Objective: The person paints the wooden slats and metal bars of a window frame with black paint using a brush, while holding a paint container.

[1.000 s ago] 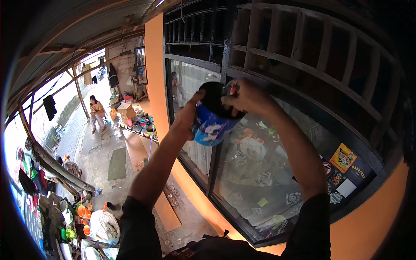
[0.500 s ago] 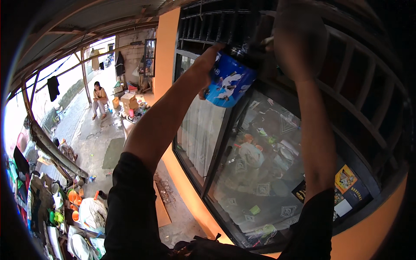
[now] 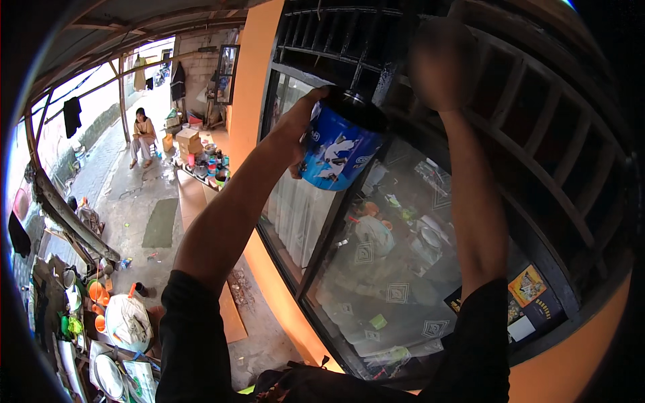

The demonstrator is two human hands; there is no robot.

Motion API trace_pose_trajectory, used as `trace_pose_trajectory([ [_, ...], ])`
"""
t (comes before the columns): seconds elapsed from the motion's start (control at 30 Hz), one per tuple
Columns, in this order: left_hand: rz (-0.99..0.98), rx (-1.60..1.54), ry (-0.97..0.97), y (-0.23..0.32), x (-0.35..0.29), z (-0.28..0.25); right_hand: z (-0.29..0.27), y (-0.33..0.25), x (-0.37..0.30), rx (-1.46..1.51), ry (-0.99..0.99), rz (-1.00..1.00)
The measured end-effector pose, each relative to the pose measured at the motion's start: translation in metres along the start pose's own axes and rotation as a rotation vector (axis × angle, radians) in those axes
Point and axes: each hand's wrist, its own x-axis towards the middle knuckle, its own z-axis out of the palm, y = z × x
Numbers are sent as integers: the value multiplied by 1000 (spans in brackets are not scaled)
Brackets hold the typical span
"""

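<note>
My left hand (image 3: 304, 131) is wrapped round the side of a blue can (image 3: 339, 151) with a white-and-blue printed pattern. The can is tilted, and its black rim and dark inside face up toward me. Raised higher to the right, my right hand (image 3: 443, 67) is smeared, so its fingers and anything in them cannot be made out. It is in front of the dark slatted vent (image 3: 547, 124) above the window. Black bars of a grille (image 3: 329, 57) stand just above and behind the can.
Below the can is a dark-framed glass window (image 3: 396, 269) reflecting clutter, set in an orange wall (image 3: 259, 20). A person (image 3: 142, 138) sits far left near cardboard boxes (image 3: 188, 142). Buckets, a filled sack (image 3: 129, 322) and household items crowd the lower left, beside a leaning wooden pole (image 3: 70, 215).
The can has come down and a little left with my left hand, showing its dark opening more. My right hand has moved slightly left and away from the can's mouth.
</note>
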Motion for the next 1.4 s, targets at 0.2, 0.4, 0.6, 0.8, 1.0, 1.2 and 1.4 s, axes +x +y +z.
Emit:
trace_pose_trajectory([
  [0.2, -69, -37, 35, -28, 9, -20, -16, -1, 42, -259, 35, -155],
  [0.4, -56, -31, 52, -44, 11, -39, -12, -7, 17, -346, 1, -398],
  [0.6, -62, -117, 95, -47, 4, -46, -19, -13, 2, -355, -378, -246],
  [0.8, -38, -122, 107, -46, -11, -42, -43, -27, 57, -406, -233, -205],
  [1.0, -2, -80, 28, -54, 1, -53, -37, -11, 37, -356, -14, -262],
  [1.2, -50, -56, 81, -54, -10, -52, -32, -18, 17, -252, -340, -236],
  [1.4, 7, -198, 6, -72, -3, -57, -36, -31, 72, -346, -63, -353],
])
